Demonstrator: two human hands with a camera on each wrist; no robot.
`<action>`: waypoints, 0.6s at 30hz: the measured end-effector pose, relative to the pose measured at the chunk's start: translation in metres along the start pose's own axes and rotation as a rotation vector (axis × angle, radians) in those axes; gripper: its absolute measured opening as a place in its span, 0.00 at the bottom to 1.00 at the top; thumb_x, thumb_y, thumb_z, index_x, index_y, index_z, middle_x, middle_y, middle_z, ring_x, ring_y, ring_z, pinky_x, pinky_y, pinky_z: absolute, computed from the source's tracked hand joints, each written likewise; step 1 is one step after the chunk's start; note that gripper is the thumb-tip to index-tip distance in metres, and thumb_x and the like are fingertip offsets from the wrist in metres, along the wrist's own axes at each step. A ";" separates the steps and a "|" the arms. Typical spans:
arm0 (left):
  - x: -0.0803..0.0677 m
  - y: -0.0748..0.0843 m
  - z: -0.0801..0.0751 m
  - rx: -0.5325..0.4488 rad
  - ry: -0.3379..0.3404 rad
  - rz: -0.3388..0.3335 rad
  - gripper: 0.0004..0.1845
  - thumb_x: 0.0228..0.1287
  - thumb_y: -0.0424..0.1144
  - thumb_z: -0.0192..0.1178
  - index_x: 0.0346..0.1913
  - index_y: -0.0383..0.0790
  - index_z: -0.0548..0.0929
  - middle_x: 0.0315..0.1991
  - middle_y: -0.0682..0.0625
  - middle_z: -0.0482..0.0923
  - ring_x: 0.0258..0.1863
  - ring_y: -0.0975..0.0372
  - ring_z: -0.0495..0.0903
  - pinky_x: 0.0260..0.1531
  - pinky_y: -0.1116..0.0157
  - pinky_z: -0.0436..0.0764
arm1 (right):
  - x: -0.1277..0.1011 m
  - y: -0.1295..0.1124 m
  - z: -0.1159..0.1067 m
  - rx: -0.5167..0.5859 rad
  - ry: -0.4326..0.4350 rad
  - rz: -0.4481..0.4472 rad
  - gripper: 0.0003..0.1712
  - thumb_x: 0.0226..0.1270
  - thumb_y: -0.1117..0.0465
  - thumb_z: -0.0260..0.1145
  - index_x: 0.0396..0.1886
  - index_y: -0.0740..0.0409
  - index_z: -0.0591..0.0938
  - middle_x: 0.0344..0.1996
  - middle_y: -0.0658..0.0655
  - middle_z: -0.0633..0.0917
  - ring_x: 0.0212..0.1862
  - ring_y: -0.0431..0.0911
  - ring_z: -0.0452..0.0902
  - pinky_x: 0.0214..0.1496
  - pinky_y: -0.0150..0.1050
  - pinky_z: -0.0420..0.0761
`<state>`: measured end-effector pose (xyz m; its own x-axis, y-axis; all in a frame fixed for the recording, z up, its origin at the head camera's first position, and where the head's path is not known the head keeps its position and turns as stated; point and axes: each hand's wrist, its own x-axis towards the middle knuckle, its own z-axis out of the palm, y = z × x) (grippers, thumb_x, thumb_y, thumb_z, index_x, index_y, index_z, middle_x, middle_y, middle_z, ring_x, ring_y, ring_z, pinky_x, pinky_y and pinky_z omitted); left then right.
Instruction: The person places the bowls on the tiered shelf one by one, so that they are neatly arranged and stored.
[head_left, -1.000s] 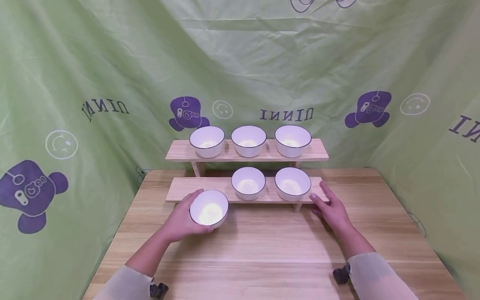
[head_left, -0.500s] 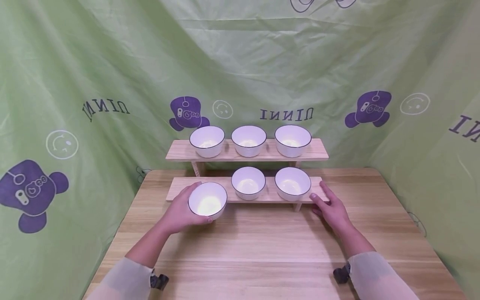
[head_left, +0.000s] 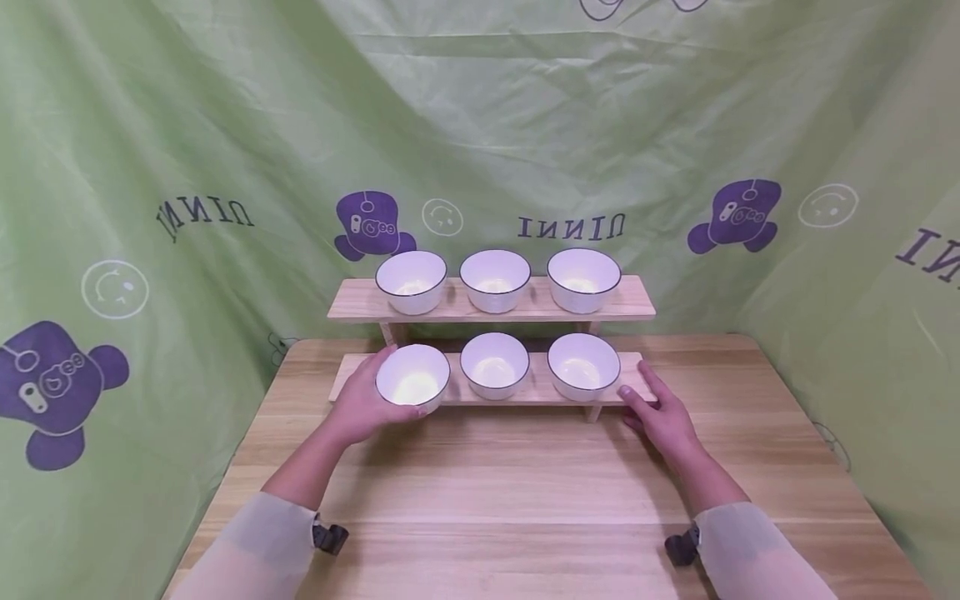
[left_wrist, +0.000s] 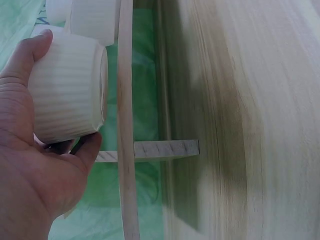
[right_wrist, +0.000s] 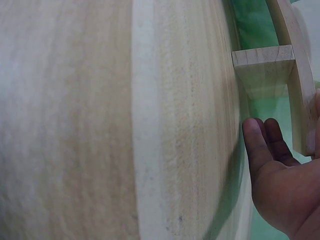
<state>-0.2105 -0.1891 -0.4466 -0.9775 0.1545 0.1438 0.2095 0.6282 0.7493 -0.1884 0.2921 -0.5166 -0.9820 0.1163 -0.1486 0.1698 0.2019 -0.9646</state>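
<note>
My left hand (head_left: 367,402) holds a white bowl (head_left: 412,375) with a dark rim, thumb on the near side and fingers round the far side. In the left wrist view, a narrow gap separates the ribbed bowl (left_wrist: 70,85) from the lower shelf board (left_wrist: 126,105). My right hand (head_left: 663,421) grips the right end of the two-tier wooden rack's lower shelf (head_left: 641,385). Thumb and index finger lie at its corner; the other fingers (right_wrist: 259,145) reach beneath the board. Two more bowls, one in the middle (head_left: 495,367) and one at right (head_left: 583,367), stand on this shelf.
Three matching bowls, left (head_left: 411,282), middle (head_left: 495,280) and right (head_left: 583,280), stand on the upper shelf (head_left: 637,302). The rack stands at the back of a wooden table (head_left: 510,500). Green printed cloth (head_left: 480,125) hangs close behind and at both sides.
My left hand has carried its bowl away from me, from in front of the lower shelf to over its left part, in line with the other two. The right hand has stayed put.
</note>
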 end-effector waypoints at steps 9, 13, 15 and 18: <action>0.012 -0.005 0.004 -0.022 0.037 -0.033 0.66 0.25 0.62 0.81 0.73 0.44 0.60 0.66 0.42 0.65 0.60 0.48 0.69 0.57 0.45 0.72 | 0.000 -0.001 0.000 -0.017 0.008 0.005 0.47 0.60 0.35 0.64 0.74 0.22 0.49 0.77 0.58 0.43 0.63 0.59 0.68 0.50 0.40 0.81; 0.016 -0.008 0.005 -0.023 0.046 -0.058 0.66 0.25 0.61 0.81 0.73 0.45 0.60 0.67 0.42 0.64 0.60 0.48 0.69 0.58 0.45 0.71 | 0.001 -0.001 0.000 -0.008 0.012 0.009 0.47 0.59 0.35 0.65 0.74 0.22 0.50 0.77 0.59 0.44 0.61 0.57 0.71 0.50 0.40 0.81; 0.017 -0.008 0.006 -0.025 0.049 -0.071 0.66 0.25 0.61 0.82 0.73 0.46 0.60 0.67 0.43 0.64 0.61 0.48 0.68 0.58 0.46 0.70 | 0.001 -0.001 0.000 -0.005 0.010 0.009 0.47 0.59 0.36 0.65 0.74 0.22 0.50 0.77 0.59 0.44 0.60 0.56 0.71 0.50 0.40 0.81; 0.019 -0.008 0.007 -0.026 0.051 -0.078 0.67 0.26 0.61 0.81 0.74 0.46 0.58 0.68 0.43 0.63 0.61 0.48 0.68 0.59 0.45 0.70 | 0.001 -0.001 0.000 -0.003 0.013 0.008 0.47 0.59 0.36 0.66 0.74 0.22 0.50 0.77 0.59 0.44 0.61 0.56 0.70 0.50 0.39 0.81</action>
<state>-0.2302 -0.1858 -0.4543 -0.9909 0.0666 0.1168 0.1329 0.6163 0.7762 -0.1894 0.2918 -0.5162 -0.9794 0.1307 -0.1536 0.1782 0.2041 -0.9626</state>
